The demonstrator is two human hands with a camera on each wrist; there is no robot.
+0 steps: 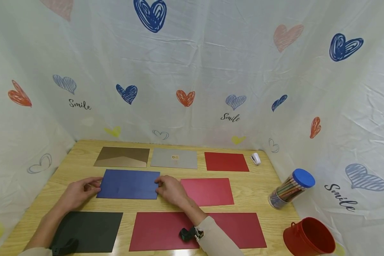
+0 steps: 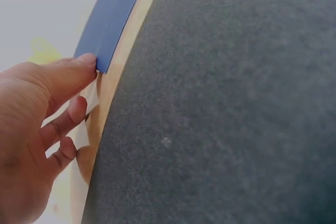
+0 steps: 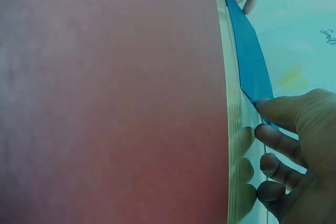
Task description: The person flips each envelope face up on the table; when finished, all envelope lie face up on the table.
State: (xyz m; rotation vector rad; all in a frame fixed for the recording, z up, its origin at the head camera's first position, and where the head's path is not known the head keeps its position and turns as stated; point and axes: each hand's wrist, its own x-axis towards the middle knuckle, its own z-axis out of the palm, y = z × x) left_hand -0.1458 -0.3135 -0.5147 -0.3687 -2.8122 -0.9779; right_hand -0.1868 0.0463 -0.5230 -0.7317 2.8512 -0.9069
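A blue rectangular sheet of card [image 1: 128, 184] lies between the two hands in the middle row on the table. My left hand [image 1: 81, 192] pinches its left edge; the left wrist view shows the thumb [image 2: 86, 60] on top at the corner, with the other fingers curled below. At the opposite edge my right hand [image 1: 170, 190] pinches the sheet between thumb and fingertips, the remaining fingers bent. Nearest the left forearm is a dark green-black sheet [image 1: 91, 231]. Beneath the right forearm lie dark red sheets [image 1: 160, 229], partly hidden by the wrist.
A pinkish-red sheet [image 1: 208, 192] lies right of the blue one. Along the back are a brown sheet [image 1: 123, 157], a grey sheet [image 1: 179, 160], a red sheet [image 1: 227, 161] and a small white stapler [image 1: 255, 158]. A pencil jar [image 1: 288, 190] and red bucket [image 1: 302, 238] stand at right.
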